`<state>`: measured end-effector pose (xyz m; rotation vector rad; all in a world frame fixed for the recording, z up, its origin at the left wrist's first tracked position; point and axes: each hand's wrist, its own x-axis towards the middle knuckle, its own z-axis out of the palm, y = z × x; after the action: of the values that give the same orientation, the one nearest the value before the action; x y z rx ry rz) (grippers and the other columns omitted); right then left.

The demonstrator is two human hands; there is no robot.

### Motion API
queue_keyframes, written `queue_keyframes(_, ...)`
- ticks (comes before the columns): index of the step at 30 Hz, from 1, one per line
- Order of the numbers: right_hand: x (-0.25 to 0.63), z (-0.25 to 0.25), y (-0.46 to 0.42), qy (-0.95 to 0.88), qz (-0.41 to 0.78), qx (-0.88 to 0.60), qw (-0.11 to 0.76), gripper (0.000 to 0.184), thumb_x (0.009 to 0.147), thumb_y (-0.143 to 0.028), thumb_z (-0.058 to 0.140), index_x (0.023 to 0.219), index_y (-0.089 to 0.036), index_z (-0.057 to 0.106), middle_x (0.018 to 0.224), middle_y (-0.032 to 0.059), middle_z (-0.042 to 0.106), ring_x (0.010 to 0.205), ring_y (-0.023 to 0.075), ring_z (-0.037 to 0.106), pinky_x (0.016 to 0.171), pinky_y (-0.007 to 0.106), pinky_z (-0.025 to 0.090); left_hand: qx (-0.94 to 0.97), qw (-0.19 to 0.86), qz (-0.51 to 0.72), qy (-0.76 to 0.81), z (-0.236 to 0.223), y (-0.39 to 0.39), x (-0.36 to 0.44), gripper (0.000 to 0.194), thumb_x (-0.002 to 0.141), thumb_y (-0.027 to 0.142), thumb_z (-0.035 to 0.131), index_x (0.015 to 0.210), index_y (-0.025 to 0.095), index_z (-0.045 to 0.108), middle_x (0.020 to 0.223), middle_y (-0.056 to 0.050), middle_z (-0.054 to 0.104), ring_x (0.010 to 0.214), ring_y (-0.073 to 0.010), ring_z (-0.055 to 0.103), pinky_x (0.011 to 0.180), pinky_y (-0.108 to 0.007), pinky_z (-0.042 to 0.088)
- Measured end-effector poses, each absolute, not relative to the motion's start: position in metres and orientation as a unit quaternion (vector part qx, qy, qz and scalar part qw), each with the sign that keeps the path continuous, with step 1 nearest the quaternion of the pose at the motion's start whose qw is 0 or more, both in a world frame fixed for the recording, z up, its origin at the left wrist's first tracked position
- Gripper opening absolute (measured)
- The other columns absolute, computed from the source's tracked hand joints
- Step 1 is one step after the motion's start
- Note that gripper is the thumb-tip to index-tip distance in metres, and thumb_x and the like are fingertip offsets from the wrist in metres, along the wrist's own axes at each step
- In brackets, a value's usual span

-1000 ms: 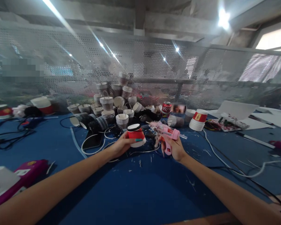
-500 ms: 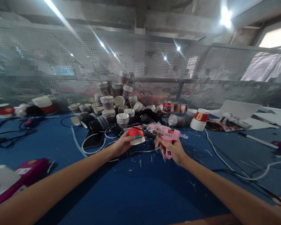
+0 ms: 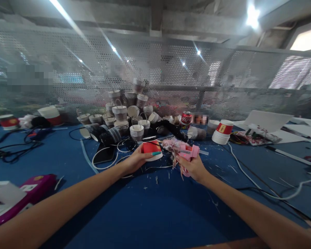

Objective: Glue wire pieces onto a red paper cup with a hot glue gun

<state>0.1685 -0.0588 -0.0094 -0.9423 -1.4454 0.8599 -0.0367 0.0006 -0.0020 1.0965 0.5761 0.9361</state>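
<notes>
In my left hand (image 3: 134,160) is a red and white paper cup (image 3: 150,148), tilted, with my thumb lying across its side. My right hand (image 3: 193,167) grips a pink hot glue gun (image 3: 188,152) by its handle. Messy glue strands cover the front of the gun, and a clear glue stick (image 3: 203,152) pokes out of its back. Its nozzle points left and is close to the cup's upper right edge; whether they touch I cannot tell. Behind my hands stands a pile of small greyish-white buckets (image 3: 120,113) with wire handles.
A soda can (image 3: 186,119) and a stack of red and white paper cups (image 3: 223,132) stand behind the glue gun. A dark phone (image 3: 104,152) lies among cables at left. A purple power strip (image 3: 38,183) sits near left. White cable (image 3: 245,176) crosses the right side of the blue table (image 3: 145,221).
The cup has turned slightly in my left hand, and the glue gun's nozzle has come up to its edge. The whole view has shifted a little.
</notes>
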Motion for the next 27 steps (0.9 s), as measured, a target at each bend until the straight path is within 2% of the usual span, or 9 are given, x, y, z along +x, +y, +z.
queue_keyframes(6,0.166,-0.01,-0.059,-0.639,0.336,-0.417,0.552,0.026,0.073,-0.042,0.058,0.082,-0.018,0.061,0.049,-0.0032,0.051,0.044,0.0116,0.049,0.041,0.025,0.044,0.519,0.7,0.413,0.264,-0.003,0.0,-0.036,0.045,0.056,0.013,0.075,0.097,0.014,0.055,0.094,-0.006,0.065,0.087,-0.0181,0.061,0.087,-0.034,0.041)
queue_keyframes(12,0.166,-0.008,-0.059,-0.7,0.238,-0.449,0.502,0.018,0.076,-0.033,0.052,0.07,-0.02,0.062,0.061,0.0033,0.061,0.063,0.0183,0.059,0.062,0.033,0.052,0.535,0.676,0.403,0.308,-0.004,-0.004,-0.035,0.047,0.059,0.015,0.075,0.1,0.016,0.052,0.097,-0.006,0.064,0.086,-0.0175,0.061,0.087,-0.034,0.042)
queue_keyframes(17,0.165,0.0,-0.063,-0.746,0.175,-0.43,0.477,0.019,0.076,-0.027,0.048,0.064,-0.022,0.062,0.066,0.0033,0.064,0.067,0.0187,0.061,0.074,0.036,0.051,0.553,0.663,0.4,0.308,-0.009,-0.003,-0.035,0.049,0.061,0.017,0.074,0.104,0.019,0.05,0.1,-0.005,0.064,0.092,-0.019,0.061,0.09,-0.036,0.042)
queue_keyframes(22,0.162,0.008,-0.066,-0.768,0.154,-0.402,0.475,0.019,0.077,-0.027,0.046,0.069,-0.023,0.063,0.073,0.0042,0.065,0.077,0.0201,0.062,0.078,0.035,0.05,0.556,0.66,0.397,0.312,-0.009,-0.002,-0.034,0.052,0.06,0.015,0.074,0.105,0.019,0.048,0.105,-0.006,0.062,0.096,-0.0197,0.06,0.094,-0.039,0.04)
queue_keyframes(27,0.159,0.009,-0.066,-0.769,0.146,-0.4,0.477,0.017,0.075,-0.024,0.045,0.065,-0.022,0.06,0.069,0.0043,0.064,0.068,0.019,0.061,0.073,0.035,0.05,0.554,0.664,0.394,0.311,-0.004,-0.006,-0.032,0.055,0.06,0.013,0.074,0.106,0.019,0.046,0.106,-0.006,0.062,0.097,-0.0193,0.06,0.095,-0.037,0.04)
